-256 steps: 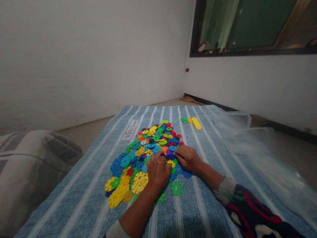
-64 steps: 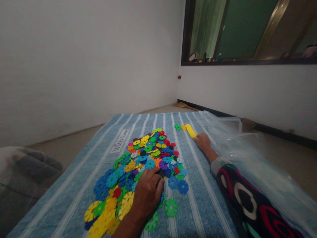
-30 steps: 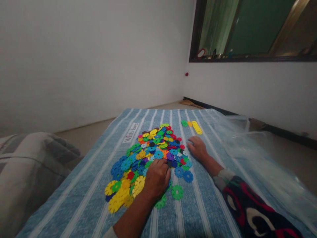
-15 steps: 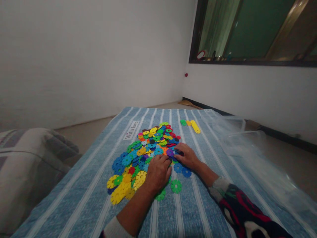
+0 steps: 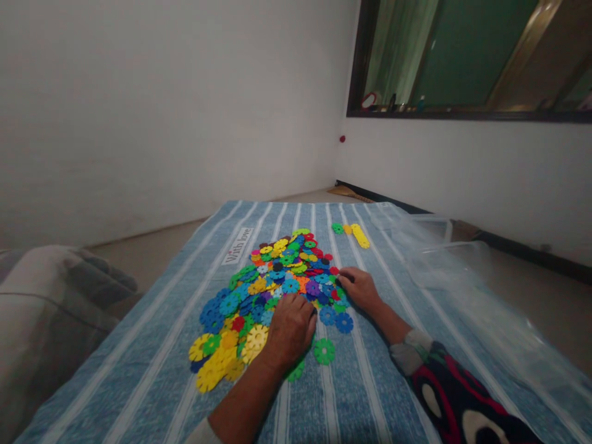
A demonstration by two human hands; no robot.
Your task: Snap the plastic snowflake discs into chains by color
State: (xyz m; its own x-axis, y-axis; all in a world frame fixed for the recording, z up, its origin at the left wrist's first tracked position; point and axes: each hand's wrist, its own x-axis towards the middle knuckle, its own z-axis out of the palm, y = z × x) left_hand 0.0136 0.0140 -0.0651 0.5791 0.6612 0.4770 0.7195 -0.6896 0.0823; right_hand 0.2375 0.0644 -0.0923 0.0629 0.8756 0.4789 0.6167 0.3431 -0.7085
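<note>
Grip is narrow at both hands, a black disc (image 5: 315, 311) being held by the left hand (image 5: 290, 327) and a dark piece (image 5: 346, 277) by the right hand (image 5: 363, 290), beside piled snowflake discs (image 5: 256, 287).

A person is wearing a long, patterned sleeve (image 5: 457, 391) on the right arm, its dark, navy-looking cloth ending in a plain grey cuff (image 5: 413, 353). Just beside that cuff, a patch of green (image 5: 424, 346) is showing, while curving red bands (image 5: 472, 382) are running through the cloth farther from it. Cream shapes (image 5: 431, 399) are standing out beyond the cuff, the larger one ringing a dark centre. Well apart from it, grey fabric (image 5: 203, 433) is covering part of the left forearm.
</note>
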